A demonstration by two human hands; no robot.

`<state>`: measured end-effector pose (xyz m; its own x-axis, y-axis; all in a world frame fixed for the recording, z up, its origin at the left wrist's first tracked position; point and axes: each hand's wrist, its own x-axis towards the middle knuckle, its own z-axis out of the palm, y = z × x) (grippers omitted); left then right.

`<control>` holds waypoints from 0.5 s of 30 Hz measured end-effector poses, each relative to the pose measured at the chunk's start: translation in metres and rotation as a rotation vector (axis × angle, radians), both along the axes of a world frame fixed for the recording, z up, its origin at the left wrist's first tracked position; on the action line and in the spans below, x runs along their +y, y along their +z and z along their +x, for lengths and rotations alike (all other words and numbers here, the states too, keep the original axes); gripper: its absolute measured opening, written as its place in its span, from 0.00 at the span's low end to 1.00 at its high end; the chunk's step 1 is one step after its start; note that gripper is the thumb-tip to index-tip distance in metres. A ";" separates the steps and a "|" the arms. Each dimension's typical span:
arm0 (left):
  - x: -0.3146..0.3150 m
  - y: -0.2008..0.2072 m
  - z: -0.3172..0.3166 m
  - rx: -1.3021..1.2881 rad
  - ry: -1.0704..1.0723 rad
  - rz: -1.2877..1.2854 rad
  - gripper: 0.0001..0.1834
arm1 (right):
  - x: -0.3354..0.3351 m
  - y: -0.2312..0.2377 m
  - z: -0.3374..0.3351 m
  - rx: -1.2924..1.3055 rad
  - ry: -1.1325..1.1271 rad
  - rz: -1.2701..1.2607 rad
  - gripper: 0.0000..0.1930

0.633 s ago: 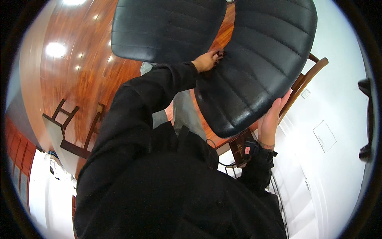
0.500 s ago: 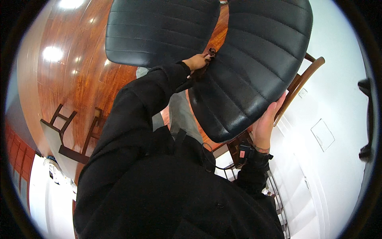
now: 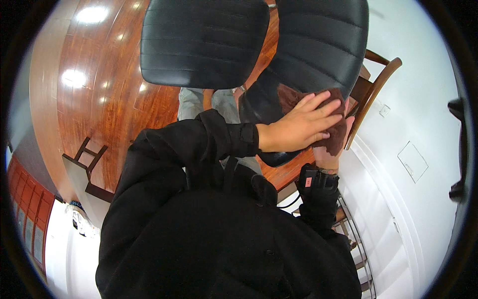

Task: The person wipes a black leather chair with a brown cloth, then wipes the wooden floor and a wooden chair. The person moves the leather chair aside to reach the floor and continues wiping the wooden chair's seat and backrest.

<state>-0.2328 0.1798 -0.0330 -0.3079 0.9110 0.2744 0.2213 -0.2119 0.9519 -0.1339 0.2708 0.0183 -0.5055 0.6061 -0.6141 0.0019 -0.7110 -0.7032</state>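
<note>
My left hand (image 3: 304, 123) reaches across to the right and lies flat, fingers spread, on a dark brown cloth (image 3: 289, 98). The cloth is pressed against the lower right edge of a black, stitched leather chair backrest (image 3: 318, 47). My right hand (image 3: 326, 158) is at that same edge, around the backrest's side; the cloth and the backrest hide most of its fingers. Left of the backrest, across a narrow gap, is a black padded chair seat (image 3: 204, 42) with similar seams.
A curved wooden chair frame (image 3: 381, 92) stands right of the backrest, near the white wall (image 3: 423, 99). Glossy wooden floor (image 3: 119, 60) spreads out on the left, with dark wooden furniture legs (image 3: 89, 159) lower down. A metal rack (image 3: 361, 249) is at lower right.
My left hand has moved right with the cloth, from the gap between the pads to the backrest's right edge, and its fingers have spread flat. The backrest appears shifted left in view.
</note>
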 end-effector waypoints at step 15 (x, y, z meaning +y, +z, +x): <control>0.047 -0.044 -0.038 -0.160 0.325 -0.155 0.34 | -0.008 -0.004 -0.014 -0.148 0.162 0.272 0.29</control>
<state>-0.2705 0.2268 -0.0774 -0.6150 0.7857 0.0662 0.0998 -0.0057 0.9950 -0.1484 0.2627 0.0146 -0.5265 0.6766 -0.5148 0.2155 -0.4795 -0.8507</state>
